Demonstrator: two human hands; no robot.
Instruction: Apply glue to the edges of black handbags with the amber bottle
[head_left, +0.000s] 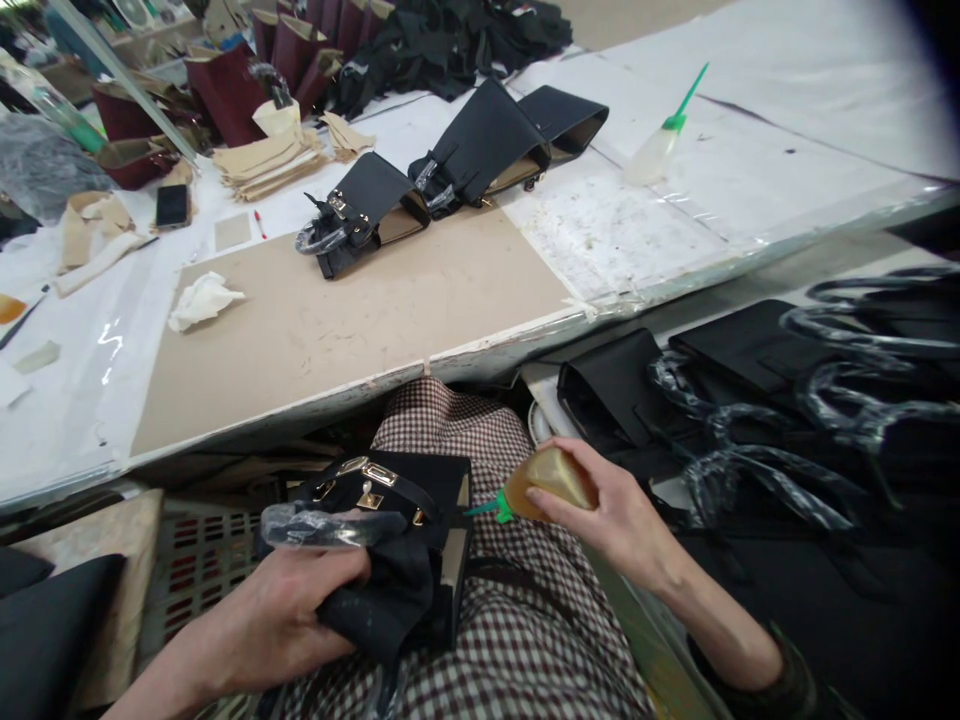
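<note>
A black handbag (442, 480) with gold clasps rests on my lap, its plastic-wrapped handle (322, 525) toward the left. My left hand (300, 610) is closed on the bag's black material below that handle. From the other side my right hand (600, 505) squeezes round a glue bottle (553, 485) of amber liquid. The bottle's green nozzle (489, 507) points left, its tip at the bag's right edge; whether it touches I cannot tell. A checked apron (540, 620) lies under the bag.
Several black handbag pieces (375, 195) lie on the table beyond a beige board (360, 320). A second green-tipped bottle (656, 150) stands farther right. Wrapped-handle bags (757, 400) are piled at my right. A plastic crate (202, 560) is at my left, below the table edge.
</note>
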